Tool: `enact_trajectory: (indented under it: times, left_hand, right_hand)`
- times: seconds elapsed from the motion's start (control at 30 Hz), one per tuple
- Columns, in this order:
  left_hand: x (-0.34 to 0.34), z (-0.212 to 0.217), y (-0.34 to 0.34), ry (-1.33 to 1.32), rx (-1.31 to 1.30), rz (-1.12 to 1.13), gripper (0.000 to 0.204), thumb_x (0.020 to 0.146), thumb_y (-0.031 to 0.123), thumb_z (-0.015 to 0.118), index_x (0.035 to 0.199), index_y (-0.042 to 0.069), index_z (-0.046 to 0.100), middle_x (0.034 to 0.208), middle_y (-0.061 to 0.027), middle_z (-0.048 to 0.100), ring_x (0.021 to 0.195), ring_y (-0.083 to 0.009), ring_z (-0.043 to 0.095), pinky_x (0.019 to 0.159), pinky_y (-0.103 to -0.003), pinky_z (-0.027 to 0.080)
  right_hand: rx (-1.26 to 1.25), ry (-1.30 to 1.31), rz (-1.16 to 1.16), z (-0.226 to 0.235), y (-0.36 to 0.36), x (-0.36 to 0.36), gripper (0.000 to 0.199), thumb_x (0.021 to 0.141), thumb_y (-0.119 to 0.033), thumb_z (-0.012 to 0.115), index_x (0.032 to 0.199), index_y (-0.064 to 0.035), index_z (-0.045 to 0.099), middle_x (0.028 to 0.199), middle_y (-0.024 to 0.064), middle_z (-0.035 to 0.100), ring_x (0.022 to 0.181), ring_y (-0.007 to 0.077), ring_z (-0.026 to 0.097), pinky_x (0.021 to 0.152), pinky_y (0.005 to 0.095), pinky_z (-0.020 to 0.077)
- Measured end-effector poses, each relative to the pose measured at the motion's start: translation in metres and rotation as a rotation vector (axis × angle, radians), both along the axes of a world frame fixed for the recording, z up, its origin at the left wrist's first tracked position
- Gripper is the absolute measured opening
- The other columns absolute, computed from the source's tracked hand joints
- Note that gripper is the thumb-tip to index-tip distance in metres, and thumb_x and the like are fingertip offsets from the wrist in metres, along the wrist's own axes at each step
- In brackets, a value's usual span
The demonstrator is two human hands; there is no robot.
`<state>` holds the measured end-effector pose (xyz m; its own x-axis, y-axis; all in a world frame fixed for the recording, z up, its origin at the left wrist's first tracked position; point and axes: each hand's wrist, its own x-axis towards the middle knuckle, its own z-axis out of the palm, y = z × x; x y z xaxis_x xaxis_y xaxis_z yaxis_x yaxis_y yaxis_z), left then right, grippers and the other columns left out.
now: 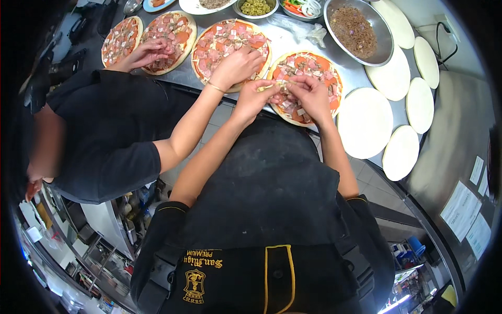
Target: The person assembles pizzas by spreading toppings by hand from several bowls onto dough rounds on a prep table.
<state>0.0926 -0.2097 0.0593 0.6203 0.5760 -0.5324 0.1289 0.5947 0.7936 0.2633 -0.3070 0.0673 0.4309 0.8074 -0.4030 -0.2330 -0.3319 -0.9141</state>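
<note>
My left hand point(254, 101) is closed around small yellowish topping pieces point(263, 89), some showing at its fingers. Its fingertips meet those of my right hand point(314, 97), which pinches a similar small piece. Both hands hover over the near side of a round pizza point(330, 78) spread with sauce, pepperoni, diced ham and bits of meat. Part of that pizza is hidden beneath my hands. To my left, a co-worker's hand point(241, 67) is over another topped pizza point(217, 44), and their other hand point(151, 52) is at a third pizza point(180, 26).
Several plain dough rounds point(365, 123) lie to the right. A metal bowl of cooked ground meat point(355, 31) stands behind, beside a crumpled plastic bag point(298, 29). Bowls of sliced green olives point(256, 7) and cut vegetables point(301, 8) line the back. A co-worker point(115, 131) stands close at left.
</note>
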Motion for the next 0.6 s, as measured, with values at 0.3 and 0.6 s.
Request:
enact_trajectory:
  times: [0.3, 0.6]
  left_hand:
    - [-0.002, -0.023, -0.001, 0.194, 0.276, -0.042, 0.023, 0.093, 0.018, 0.076, 0.100, -0.004, 0.075, 0.080, -0.0076, 0.075, 0.065, -0.0104, 0.069, 0.062, -0.025, 0.056]
    - [-0.002, -0.018, 0.004, 0.328, 0.453, -0.108, 0.019, 0.086, 0.015, 0.080, 0.094, -0.002, 0.076, 0.075, -0.0065, 0.073, 0.061, -0.0109, 0.067, 0.059, -0.026, 0.053]
  right_hand:
    - [-0.108, -0.587, 0.227, 0.015, 0.032, 0.022, 0.022, 0.089, -0.016, 0.077, 0.106, -0.0021, 0.075, 0.089, 0.0070, 0.077, 0.074, 0.0109, 0.070, 0.067, 0.0280, 0.0567]
    - [0.006, -0.961, 0.342, 0.008, 0.058, 0.014, 0.020, 0.079, -0.017, 0.081, 0.095, -0.0049, 0.078, 0.079, 0.0139, 0.075, 0.068, 0.0242, 0.071, 0.068, 0.0360, 0.0566]
